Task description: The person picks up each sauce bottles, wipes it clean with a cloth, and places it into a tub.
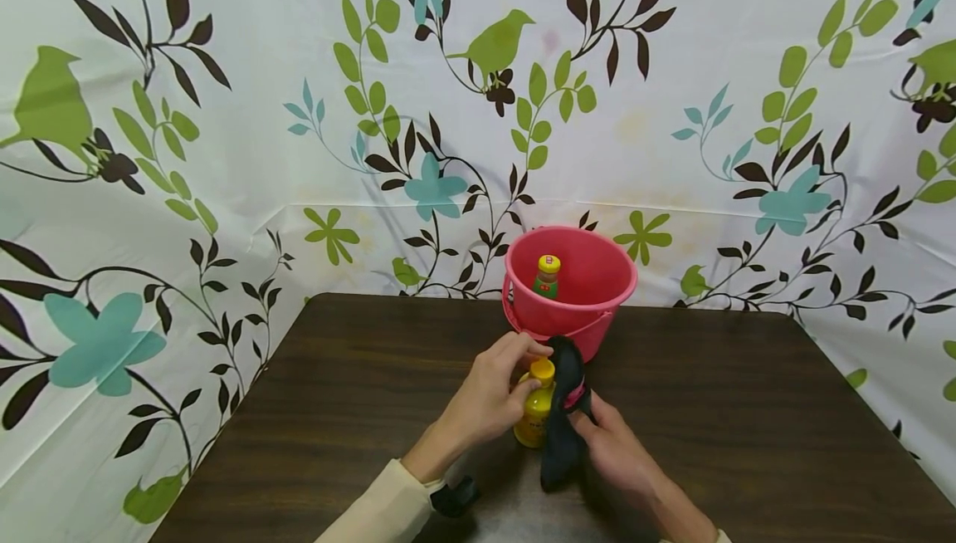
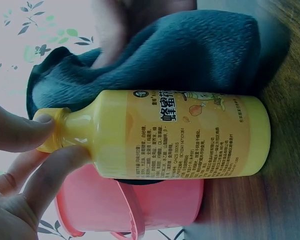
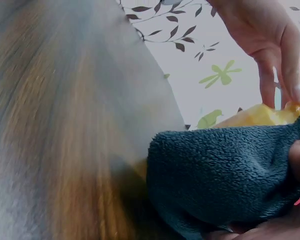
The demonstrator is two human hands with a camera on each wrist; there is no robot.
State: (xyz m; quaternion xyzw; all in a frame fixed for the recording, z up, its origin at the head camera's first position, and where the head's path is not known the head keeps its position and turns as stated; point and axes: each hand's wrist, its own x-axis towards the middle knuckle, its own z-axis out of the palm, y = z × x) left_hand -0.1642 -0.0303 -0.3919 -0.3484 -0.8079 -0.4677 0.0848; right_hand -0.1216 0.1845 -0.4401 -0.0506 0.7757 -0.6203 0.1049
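A yellow squeeze bottle [image 1: 532, 420] with a yellow cap stands upright on the table, its printed label [image 2: 190, 135] plain in the left wrist view. My left hand [image 1: 487, 389] pinches it at the cap and neck between thumb and fingers. A dark teal plush cloth [image 1: 560, 453] is gripped in my right hand [image 1: 616, 446] along the bottle's right side. Some pink shows at the cloth's middle, by the right fingers. In the right wrist view the cloth [image 3: 215, 175] covers much of the bottle [image 3: 257, 116].
Just behind the bottle stands a pink bucket [image 1: 560, 315] with its handle hanging down. Inside it is a jar [image 1: 548, 277] with a yellow lid and green label. The dark wooden table [image 1: 388, 393] meets a leaf-and-bird patterned sheet [image 1: 246, 153] at the back.
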